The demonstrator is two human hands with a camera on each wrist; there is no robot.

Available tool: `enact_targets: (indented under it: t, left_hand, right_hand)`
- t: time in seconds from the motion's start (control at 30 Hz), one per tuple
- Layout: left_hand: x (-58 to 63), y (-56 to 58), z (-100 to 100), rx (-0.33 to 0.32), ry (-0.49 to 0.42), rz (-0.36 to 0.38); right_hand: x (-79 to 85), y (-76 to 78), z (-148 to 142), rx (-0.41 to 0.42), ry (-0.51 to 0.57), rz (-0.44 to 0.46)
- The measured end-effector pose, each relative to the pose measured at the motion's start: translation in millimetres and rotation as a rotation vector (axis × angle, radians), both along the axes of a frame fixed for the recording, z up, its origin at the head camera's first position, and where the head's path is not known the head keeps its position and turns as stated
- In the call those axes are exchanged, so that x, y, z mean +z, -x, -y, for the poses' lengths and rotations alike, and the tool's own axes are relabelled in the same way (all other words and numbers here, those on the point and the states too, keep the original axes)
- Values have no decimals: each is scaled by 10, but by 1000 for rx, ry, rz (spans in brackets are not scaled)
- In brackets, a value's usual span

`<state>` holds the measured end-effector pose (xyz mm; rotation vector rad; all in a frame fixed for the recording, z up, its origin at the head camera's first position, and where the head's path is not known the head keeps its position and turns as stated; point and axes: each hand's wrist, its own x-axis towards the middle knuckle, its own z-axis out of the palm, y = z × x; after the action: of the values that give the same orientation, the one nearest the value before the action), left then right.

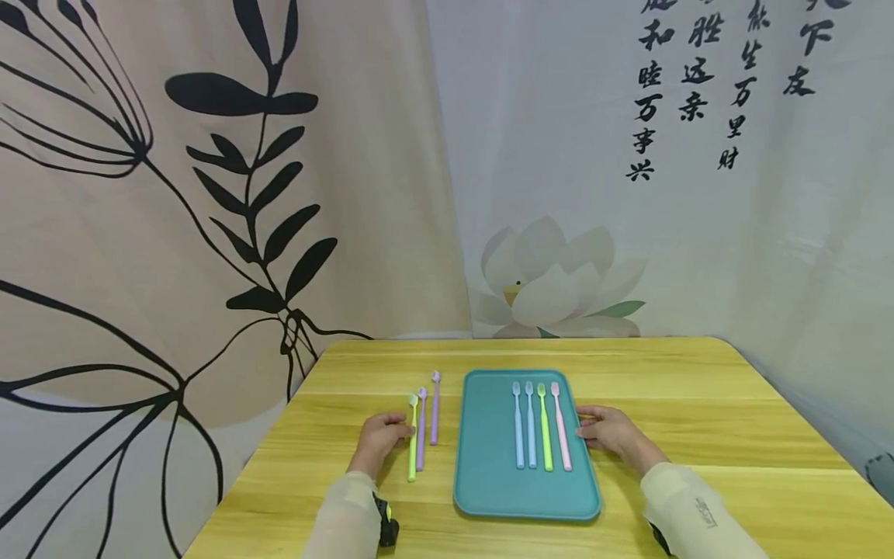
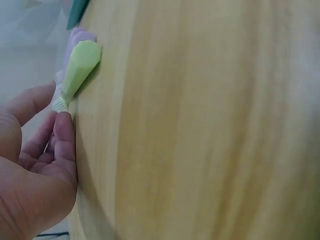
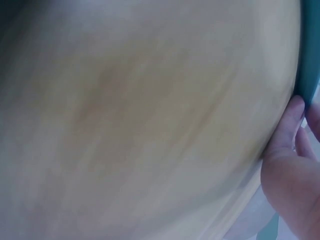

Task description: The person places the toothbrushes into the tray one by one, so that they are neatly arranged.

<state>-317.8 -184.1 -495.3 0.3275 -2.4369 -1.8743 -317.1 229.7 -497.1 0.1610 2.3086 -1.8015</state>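
My left hand (image 1: 382,439) is beside a yellow-green toothbrush (image 1: 413,446) on the table, fingertips at its left side. In the left wrist view, the thumb and fingers stand apart near the bristles of that green toothbrush (image 2: 82,62). Two purple toothbrushes (image 1: 421,439) lie just to its right. On the teal tray (image 1: 489,489), two blue toothbrushes (image 1: 519,435), a green one (image 1: 545,435) and a pink one (image 1: 562,435) lie side by side. My right hand (image 1: 615,435) pinches the tray's right rim, thumb and fingers on either side of it in the right wrist view.
The wooden table (image 1: 698,404) has rounded far corners. Behind it hangs a curtain (image 1: 391,194) with dark plant prints, a lotus and black characters. A dark band with a small device (image 1: 387,522) sits on the left wrist.
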Motion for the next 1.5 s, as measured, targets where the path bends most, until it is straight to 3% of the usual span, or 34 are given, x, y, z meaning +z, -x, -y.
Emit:
enact_targets:
  t: [0.27, 0.5, 0.83, 1.5]
  left_hand:
    - [-44, 14, -12, 6, 92, 2]
    - [-78, 55, -20, 39, 109, 25]
    - [-15, 51, -40, 68, 175, 2]
    - [14, 61, -79, 56, 282, 3]
  right_hand:
    - [-17, 8, -5, 8, -21, -1]
    - [-24, 33, 4, 3, -22, 8]
    - [-9, 30, 23, 14, -25, 1]
    - [0, -13, 27, 17, -26, -3]
